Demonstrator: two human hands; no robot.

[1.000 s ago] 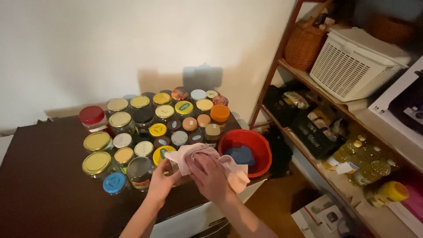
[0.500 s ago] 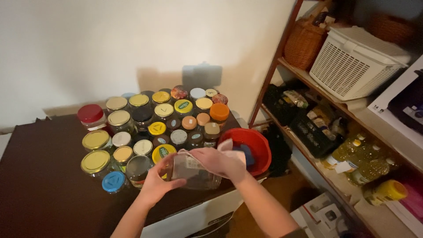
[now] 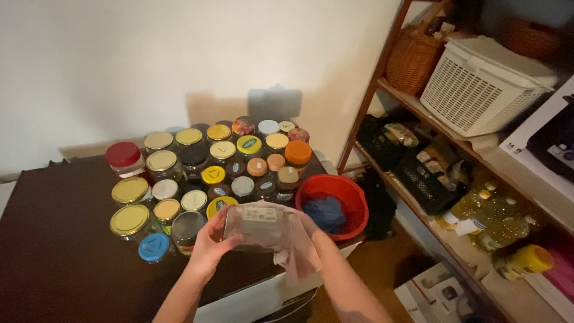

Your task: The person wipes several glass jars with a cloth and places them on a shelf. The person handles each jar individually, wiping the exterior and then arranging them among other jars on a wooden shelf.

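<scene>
The left hand (image 3: 209, 242) grips a clear jar (image 3: 254, 226) above the table (image 3: 54, 263); the right hand (image 3: 308, 239), apparently closed on a cloth (image 3: 293, 260), wipes it. Better to turn the jar slowly, keeping the grip firm.

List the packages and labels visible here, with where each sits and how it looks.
Clear glass jar with pale rectangular label: held sideways in left hand and right hand, pinkish cloth around it.
White printed cardboard box: floor, lower right.
Yellow oil bottles with labels: lower shelf, right.
White-and-black carton: upper shelf, far right.
</scene>
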